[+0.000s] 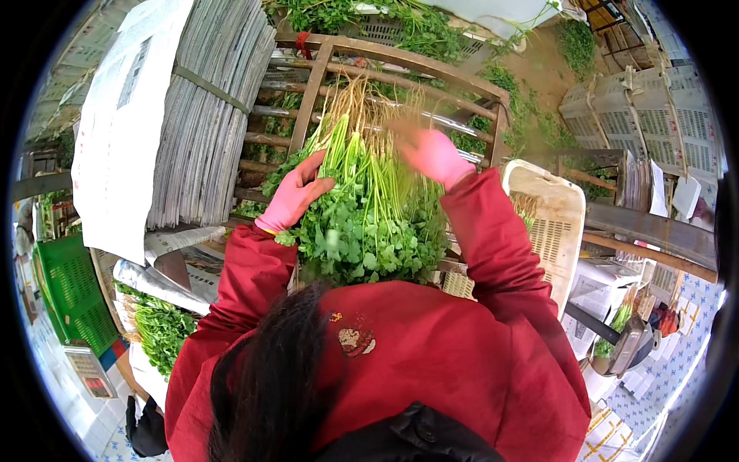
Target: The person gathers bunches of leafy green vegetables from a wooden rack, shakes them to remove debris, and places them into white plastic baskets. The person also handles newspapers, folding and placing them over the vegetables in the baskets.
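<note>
A large bunch of cilantro (369,196) with bare roots lies across a metal rack (312,98). The root ends point away from me and the leaves lie against my red jacket. My left hand (297,193), in a pink glove with bare fingers, rests at the left side of the stems. Its thumb is spread from the fingers, and nothing shows between them. Over the right side of the roots, my right hand (430,153), also in a pink glove, is blurred by motion. Whether its fingers touch or hold any stems is not visible.
A strapped stack of newspapers (202,115) stands to the left, beside the rack. On the right is a white plastic crate (554,231) with rooted greens inside. A green crate (75,294) and more greens (161,329) are at lower left. Loose greens (427,34) lie beyond the rack.
</note>
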A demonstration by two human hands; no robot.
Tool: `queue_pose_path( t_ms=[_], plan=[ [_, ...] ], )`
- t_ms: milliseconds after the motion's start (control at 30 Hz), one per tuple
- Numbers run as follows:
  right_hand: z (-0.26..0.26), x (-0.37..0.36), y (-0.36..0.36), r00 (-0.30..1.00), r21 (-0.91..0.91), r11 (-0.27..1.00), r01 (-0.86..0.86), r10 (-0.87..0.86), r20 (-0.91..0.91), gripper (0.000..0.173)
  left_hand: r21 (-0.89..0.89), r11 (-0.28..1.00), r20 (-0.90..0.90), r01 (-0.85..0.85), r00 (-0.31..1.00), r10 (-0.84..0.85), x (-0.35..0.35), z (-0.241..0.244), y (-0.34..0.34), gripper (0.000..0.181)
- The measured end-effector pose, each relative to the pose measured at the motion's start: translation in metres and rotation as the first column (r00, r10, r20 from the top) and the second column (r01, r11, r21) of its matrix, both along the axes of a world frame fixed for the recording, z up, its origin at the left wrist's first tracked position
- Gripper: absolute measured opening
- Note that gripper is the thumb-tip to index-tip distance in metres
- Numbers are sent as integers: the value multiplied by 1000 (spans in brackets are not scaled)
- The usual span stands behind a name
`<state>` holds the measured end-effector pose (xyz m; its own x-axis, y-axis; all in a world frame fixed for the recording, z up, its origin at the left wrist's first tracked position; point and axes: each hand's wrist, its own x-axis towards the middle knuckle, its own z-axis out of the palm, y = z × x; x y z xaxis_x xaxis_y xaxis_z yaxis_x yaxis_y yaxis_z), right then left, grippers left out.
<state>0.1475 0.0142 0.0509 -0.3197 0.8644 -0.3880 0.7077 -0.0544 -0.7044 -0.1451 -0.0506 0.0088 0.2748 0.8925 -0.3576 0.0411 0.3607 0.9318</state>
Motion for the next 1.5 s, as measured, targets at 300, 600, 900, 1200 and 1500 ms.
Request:
queue_pose_path(
  t_ms=[300, 600, 900, 1200, 1500],
  plan=[
    [-10, -5, 42, 822, 80, 889, -451, 378, 426, 32, 423, 852, -787, 309, 592, 176, 53, 32, -17, 64],
    [-28, -17, 47, 887, 254, 952, -172, 37, 460, 23, 494, 769, -752, 407, 644, 141, 40, 33, -7, 51],
    [-16, 25, 17, 895, 320, 836, 445, -414, -164, 47, 513, 788, -744, 340, 633, 211, 57, 35, -22, 55],
    [7, -11, -70, 783, 326, 716, 617, -518, -345, 25, 668, 697, -657, 261, 648, 386, 75, 58, -37, 69],
    [-41, -28, -55, 871, 502, 743, 443, -489, -44, 22, 670, 627, -608, 396, 778, 158, 95, 41, -45, 81]
  ],
)
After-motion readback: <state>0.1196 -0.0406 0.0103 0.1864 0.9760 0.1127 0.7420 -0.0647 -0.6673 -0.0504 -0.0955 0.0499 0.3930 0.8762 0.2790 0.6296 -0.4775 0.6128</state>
